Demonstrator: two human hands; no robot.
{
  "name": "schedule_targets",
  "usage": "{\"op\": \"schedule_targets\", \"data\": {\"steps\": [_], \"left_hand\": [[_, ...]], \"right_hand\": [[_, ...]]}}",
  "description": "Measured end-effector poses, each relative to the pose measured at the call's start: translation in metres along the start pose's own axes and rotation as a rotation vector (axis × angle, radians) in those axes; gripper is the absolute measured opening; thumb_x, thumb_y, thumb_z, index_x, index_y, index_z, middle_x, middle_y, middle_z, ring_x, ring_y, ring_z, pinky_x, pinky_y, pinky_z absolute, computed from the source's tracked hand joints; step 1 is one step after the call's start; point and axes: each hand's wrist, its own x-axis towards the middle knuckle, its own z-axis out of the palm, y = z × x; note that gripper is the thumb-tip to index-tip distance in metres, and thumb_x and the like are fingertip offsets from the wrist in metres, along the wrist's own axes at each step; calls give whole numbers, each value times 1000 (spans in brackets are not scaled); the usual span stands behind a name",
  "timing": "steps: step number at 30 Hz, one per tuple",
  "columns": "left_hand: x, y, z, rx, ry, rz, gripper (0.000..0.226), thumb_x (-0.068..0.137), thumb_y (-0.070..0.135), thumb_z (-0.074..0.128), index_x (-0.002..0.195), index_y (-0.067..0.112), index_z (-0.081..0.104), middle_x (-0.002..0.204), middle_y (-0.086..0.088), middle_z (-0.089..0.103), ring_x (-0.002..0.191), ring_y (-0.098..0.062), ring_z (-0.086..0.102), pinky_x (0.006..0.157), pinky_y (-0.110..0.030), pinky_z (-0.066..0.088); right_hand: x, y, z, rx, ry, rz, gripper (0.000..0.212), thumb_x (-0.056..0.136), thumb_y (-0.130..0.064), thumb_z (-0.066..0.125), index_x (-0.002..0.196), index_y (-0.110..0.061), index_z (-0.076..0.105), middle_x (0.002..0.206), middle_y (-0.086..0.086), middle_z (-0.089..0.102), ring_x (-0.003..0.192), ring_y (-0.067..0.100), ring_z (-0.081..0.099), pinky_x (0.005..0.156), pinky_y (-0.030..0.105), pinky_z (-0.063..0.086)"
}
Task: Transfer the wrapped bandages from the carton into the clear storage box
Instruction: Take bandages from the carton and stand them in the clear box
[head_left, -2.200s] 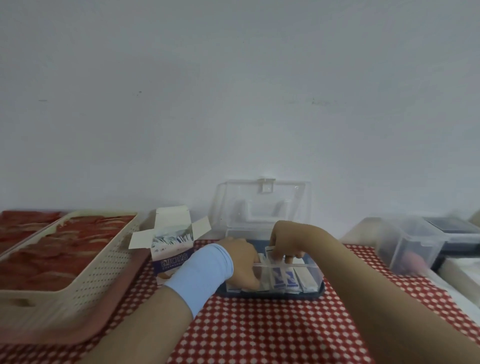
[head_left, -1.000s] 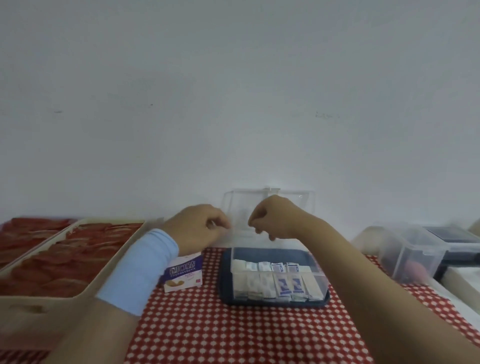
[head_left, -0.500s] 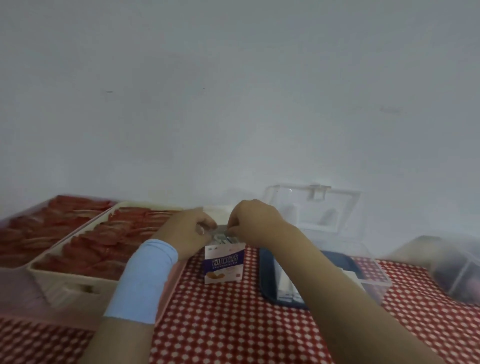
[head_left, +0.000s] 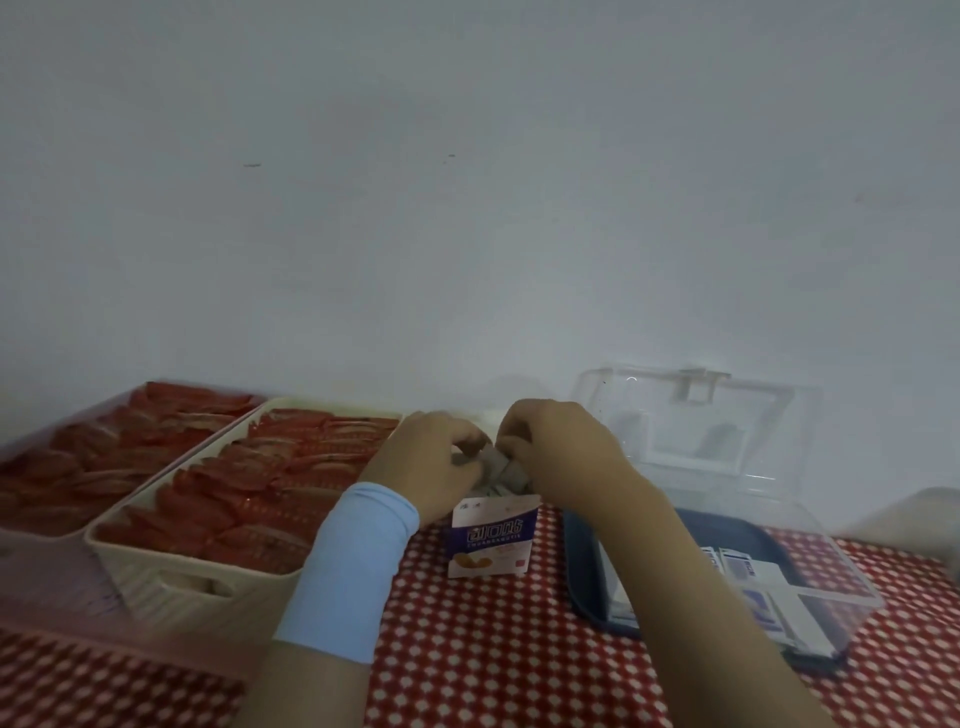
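A small white and purple carton (head_left: 491, 538) stands upright on the red checked cloth, its top hidden by my hands. My left hand (head_left: 434, 460) and my right hand (head_left: 558, 449) meet just above its mouth, and both pinch a small bunch of wrapped bandages (head_left: 501, 467) between their fingertips. To the right sits the clear storage box (head_left: 841, 597) with a dark blue base, its lid (head_left: 691, 421) standing open at the back. Several white and blue wrapped bandages (head_left: 763, 597) lie in a row inside it, partly hidden by my right forearm.
A cream slotted basket (head_left: 171, 566) full of red packets stands at the left, with a pink tray (head_left: 62, 457) of more red packets behind it. The white wall runs close behind everything. Another clear container edge (head_left: 935, 506) shows at far right.
Both hands left the storage box, rose, and moved left to the carton's mouth, where they now pinch bandages. The view has swung left, so the storage box sits further right.
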Motion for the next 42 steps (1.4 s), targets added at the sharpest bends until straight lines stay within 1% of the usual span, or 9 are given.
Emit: {"op": "schedule_targets", "data": {"steps": [9,15,19,22,26,31,35,40,42], "left_hand": [[-1,3,3,-42,57,-39,8,86,27,70,90,33,72,91,13,70,87,-4,61,81,-28,52],[-1,3,2,-10,39,-70,6,85,30,72,88,34,73,86,15,70,91,-7,62,84,-37,55],[-2,4,-4,-14,16,-60,12,87,27,69,97,33,73,87,19,68,83,2,61,76,-20,52],[-2,6,-11,-82,89,-13,19,90,23,64,107,31,67,95,22,61,88,0,57,72,-12,40],[-2,18,-20,-408,131,-28,5,92,25,65,96,26,67,97,11,69,92,-4,63,82,-20,50],[-8,28,-25,-885,-99,-152,19,93,18,65,102,2,69,105,-20,73,102,-39,70,94,-54,54],[-17,26,-28,-1197,-312,-190,50,80,22,64,117,-12,58,108,-19,73,91,-27,73,74,-36,61],[-16,18,-30,-1176,-194,-255,33,82,20,67,104,-5,65,98,-13,75,77,-22,74,65,-34,61],[-11,15,-30,-1204,-66,-276,16,89,16,65,95,0,66,100,-12,76,78,-25,74,75,-39,63]], "right_hand": [[-3,15,13,309,86,-40,17,94,-22,68,110,-24,74,101,-11,71,86,1,62,73,9,45],[-3,23,8,395,148,22,13,89,-19,72,82,-30,74,80,-19,66,71,-4,59,58,7,40],[-4,29,3,460,187,32,16,91,-17,69,82,-30,71,80,-15,68,61,2,64,61,19,49],[-7,29,-6,468,242,4,16,95,-15,64,87,-27,69,75,-14,66,59,-2,63,54,9,44],[-14,21,-20,607,256,-107,15,96,-10,62,91,-21,71,69,-13,66,59,-4,59,53,6,41],[-18,11,-25,791,184,-246,20,95,0,60,97,-15,72,64,-16,66,55,-1,56,56,9,42],[-18,4,-21,906,112,-250,22,94,3,60,103,-12,73,71,-9,70,61,1,62,60,13,49],[-9,9,-4,618,231,-138,27,96,-25,63,121,-36,67,110,-18,69,94,-2,61,79,15,50],[-4,14,3,266,195,-33,27,96,-40,60,122,-37,66,123,-16,64,109,4,56,98,31,47]]}}
